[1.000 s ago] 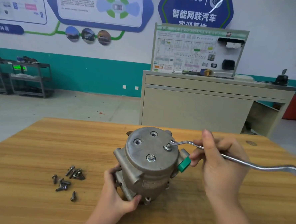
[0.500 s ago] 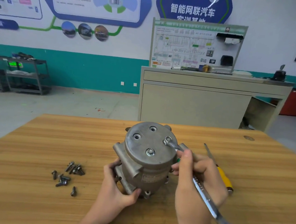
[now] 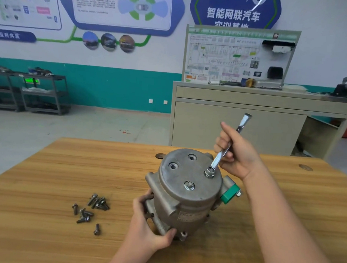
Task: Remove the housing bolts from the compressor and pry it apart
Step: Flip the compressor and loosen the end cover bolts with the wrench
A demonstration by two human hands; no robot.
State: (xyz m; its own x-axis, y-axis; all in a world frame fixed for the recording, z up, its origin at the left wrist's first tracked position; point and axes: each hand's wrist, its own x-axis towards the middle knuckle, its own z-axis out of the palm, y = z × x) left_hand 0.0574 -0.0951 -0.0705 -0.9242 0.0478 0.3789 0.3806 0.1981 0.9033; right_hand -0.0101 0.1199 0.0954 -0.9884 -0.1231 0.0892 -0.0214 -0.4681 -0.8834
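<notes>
Two bolts (image 3: 189,185) remain in the lid of a compressor (image 3: 187,193) standing at the centre of a wooden bench (image 3: 43,184). The right hand (image 3: 238,155) grips a wrench (image 3: 226,148) seated on the upper bolt; the left hand (image 3: 148,229) clasps the compressor's base. Loose bolts (image 3: 90,209) lie at lower left.

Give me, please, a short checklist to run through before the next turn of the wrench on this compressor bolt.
1. Wrench ring seated over the bolt: ok.
2. Right hand grips the wrench shaft: ok.
3. Left hand holds the compressor at its base: ok.
4. Bolt already fully loose: cannot tell.
5. All lid bolts out: not ok, the second bolt sits in the lid.
6. Removed bolts lie clear of the work on the table: ok.
</notes>
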